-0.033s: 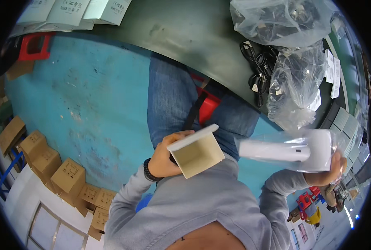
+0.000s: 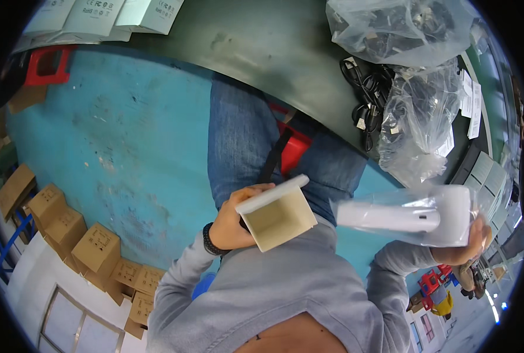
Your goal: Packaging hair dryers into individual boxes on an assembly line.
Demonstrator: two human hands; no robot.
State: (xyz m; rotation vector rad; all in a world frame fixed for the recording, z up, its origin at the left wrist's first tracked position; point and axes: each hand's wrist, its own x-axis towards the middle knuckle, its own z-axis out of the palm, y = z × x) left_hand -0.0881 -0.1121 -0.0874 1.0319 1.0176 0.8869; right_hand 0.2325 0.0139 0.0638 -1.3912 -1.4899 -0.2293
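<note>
My left hand (image 2: 234,222) is closed around an open white box (image 2: 279,226) at my lap. The box's mouth faces up toward me, its flap stands along the upper edge, and its pale inside shows nothing in it. Off to the right, my right hand (image 2: 465,244) grips the wide end of a white handheld device (image 2: 391,217) wrapped in a clear plastic bag. The device's long handle points left toward the box, with a gap between the two. Some fingers of my right hand are hidden behind the bagged device.
On the dark table (image 2: 262,47), black cables (image 2: 368,94) lie beside clear plastic bags (image 2: 418,117). White boxes (image 2: 94,17) stand at the far left of the table. Cardboard boxes (image 2: 97,250) line the floor at left, and a red stool (image 2: 49,65) is beyond them.
The bagged device and my right hand have shifted very slightly down and to the right. My left hand and the box stay in place.
</note>
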